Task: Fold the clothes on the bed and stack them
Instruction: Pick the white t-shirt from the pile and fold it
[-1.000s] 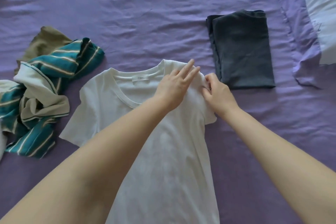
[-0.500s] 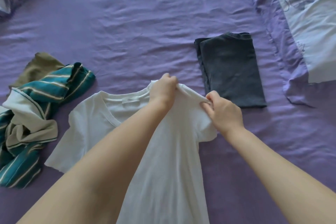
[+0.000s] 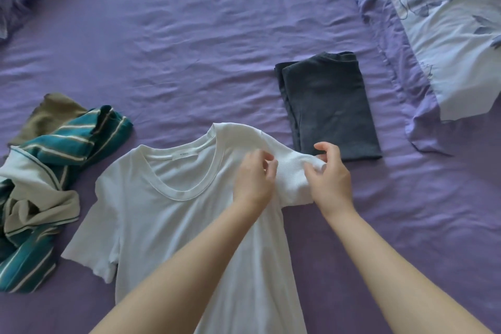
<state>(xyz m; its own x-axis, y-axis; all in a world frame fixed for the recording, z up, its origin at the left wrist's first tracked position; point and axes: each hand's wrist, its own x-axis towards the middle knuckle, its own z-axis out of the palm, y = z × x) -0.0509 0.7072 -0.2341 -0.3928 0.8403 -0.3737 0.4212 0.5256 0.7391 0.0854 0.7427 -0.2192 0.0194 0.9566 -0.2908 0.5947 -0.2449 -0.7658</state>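
A white T-shirt (image 3: 173, 214) lies face up on the purple bed sheet (image 3: 217, 49), collar away from me. My left hand (image 3: 253, 179) pinches the cloth at the shirt's right shoulder. My right hand (image 3: 329, 179) grips the right sleeve, which is bunched and lifted off the sheet. A dark grey folded garment (image 3: 330, 106) lies just beyond my right hand. At the left lies a crumpled heap of clothes: a teal striped shirt (image 3: 54, 160) over an olive garment (image 3: 54, 112).
A pale blue and purple quilt (image 3: 433, 35) is bunched along the right side of the bed. Another dark bedding fold (image 3: 16, 0) sits at the far left corner.
My left hand went from flat on the shoulder to pinching the cloth. Both hands pulled the sleeve out and raised it. The view shifted, so everything sits lower in frame.
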